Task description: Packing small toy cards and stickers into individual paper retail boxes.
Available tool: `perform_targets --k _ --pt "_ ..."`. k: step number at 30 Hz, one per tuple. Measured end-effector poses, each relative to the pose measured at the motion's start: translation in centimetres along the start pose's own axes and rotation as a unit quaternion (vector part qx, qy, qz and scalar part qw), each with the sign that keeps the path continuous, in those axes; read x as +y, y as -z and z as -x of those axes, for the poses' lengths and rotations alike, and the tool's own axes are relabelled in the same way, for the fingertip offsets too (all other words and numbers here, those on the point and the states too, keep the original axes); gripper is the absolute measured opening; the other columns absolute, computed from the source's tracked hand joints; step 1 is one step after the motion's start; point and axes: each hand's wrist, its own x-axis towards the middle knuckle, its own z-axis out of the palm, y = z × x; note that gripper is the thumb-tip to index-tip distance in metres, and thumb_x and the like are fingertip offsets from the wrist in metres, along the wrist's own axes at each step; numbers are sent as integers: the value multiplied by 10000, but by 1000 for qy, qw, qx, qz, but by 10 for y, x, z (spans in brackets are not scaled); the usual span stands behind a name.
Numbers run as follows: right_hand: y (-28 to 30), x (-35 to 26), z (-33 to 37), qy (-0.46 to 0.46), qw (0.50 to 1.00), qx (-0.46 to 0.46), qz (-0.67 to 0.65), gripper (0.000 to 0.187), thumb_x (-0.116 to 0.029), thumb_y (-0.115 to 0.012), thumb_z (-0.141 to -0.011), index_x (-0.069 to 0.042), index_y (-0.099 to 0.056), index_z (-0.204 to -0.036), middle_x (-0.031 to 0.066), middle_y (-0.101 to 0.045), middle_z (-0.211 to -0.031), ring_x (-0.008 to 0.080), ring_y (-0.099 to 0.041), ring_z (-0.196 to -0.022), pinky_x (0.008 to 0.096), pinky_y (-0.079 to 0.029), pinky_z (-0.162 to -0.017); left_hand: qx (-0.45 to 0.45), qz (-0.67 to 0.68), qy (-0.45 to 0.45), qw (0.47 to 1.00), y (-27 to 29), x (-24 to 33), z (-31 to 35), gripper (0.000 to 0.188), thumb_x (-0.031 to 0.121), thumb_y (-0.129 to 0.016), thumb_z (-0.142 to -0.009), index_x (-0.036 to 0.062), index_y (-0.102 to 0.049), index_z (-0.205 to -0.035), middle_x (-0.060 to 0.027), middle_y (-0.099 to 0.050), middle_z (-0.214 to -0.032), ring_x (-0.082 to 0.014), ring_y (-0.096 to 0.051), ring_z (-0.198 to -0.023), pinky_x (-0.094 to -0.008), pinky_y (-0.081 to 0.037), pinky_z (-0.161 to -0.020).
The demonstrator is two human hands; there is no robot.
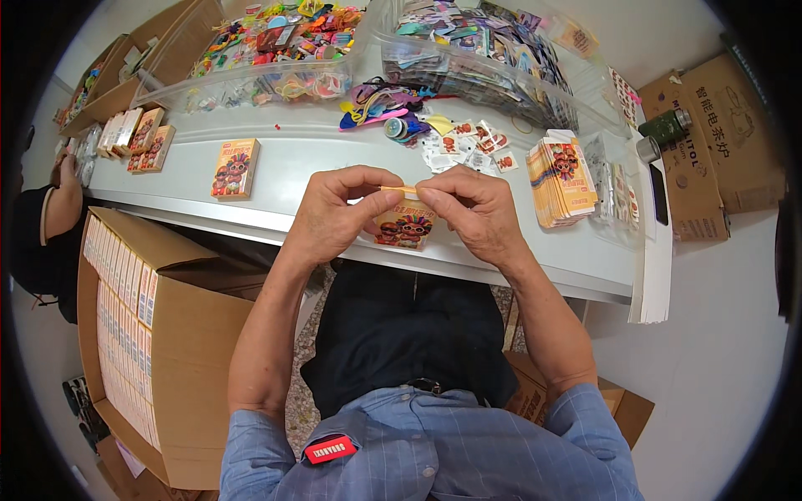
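Left: open brown cardboard carton [159, 334] packed with small boxes. Left hand [334, 213] pinched shut on top flap of small orange printed cardboard box [405, 224], near edge of white worktop [301, 150]. Right hand [472, 213] pinches same flap. Far right: stack of flat orange boxes [561, 179].
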Motion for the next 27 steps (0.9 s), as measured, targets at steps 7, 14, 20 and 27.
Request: perform_targets --k 7,14,20,27 --pt "-1 1 0 -58 998 10 -37 139 -105 -693 -941 -14 -760 -1021 39 -693 -876 74 -600 -685 215 -481 -566 2 -10 4 1000 1 3 -3 223 183 -725 -931 2 -736 -1059 -63 -727 -933 -122 -689 -842 -253 -586 -562" --pt "1 12 1 -54 994 -6 -90 157 -121 -687 -947 -22 -755 -1048 54 -687 -976 82 -607 -689 210 -494 -530 -12 -17 -56 998 4 -9 -3 213 167 -695 -951 11 -739 -1089 -81 -709 -1026 -123 -684 -854 -249 -587 -560" --pt "1 30 7 79 996 3 -27 189 -85 -712 -914 -39 -748 -1094 70 -684 -1082 103 -629 -825 217 -515 -644 -20 -73 -105 992 6 -21 1 230 88 -718 -920 5 -717 -1134 -99 -705 -1068 -136 -678 -927 -248 -594 -685" --pt "-3 36 4 205 976 14 69 297 20 -757 -836 -51 -738 -1123 85 -691 -1084 125 -642 -894 244 -521 -738 -25 -78 -98 992 9 -23 1 227 64 -732 -899 13 -721 -1119 -103 -710 -1052 -143 -678 -943 -260 -589 -722"
